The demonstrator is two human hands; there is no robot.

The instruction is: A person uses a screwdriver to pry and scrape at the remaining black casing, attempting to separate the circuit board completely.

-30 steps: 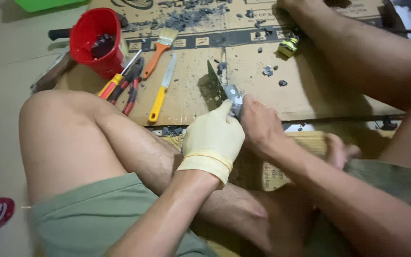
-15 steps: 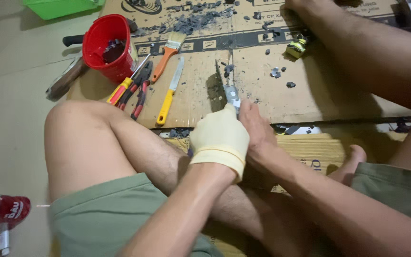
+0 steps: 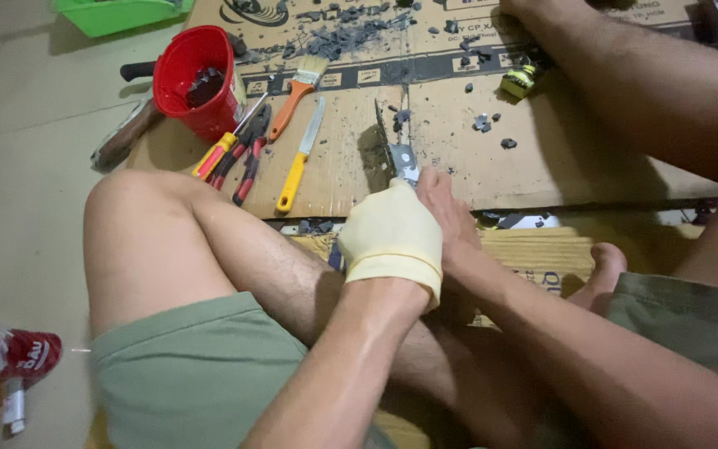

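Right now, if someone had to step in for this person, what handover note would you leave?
Left hand, in a pale glove, and bare right hand are closed together on a metal blade tool standing over the cardboard sheet; the exact grip is hidden.
Tools lying to the left: paintbrush, yellow-handled knife, screwdriver, red-handled pliers, red cup.
Done: grey chips already lie scattered on the cardboard.
Left: the tool is still in hand; I cannot tell how much remains.

Flattened cardboard (image 3: 542,166) on floor (image 3: 18,166) — brush (image 3: 297,96), knife (image 3: 301,158), grey debris (image 3: 351,33).
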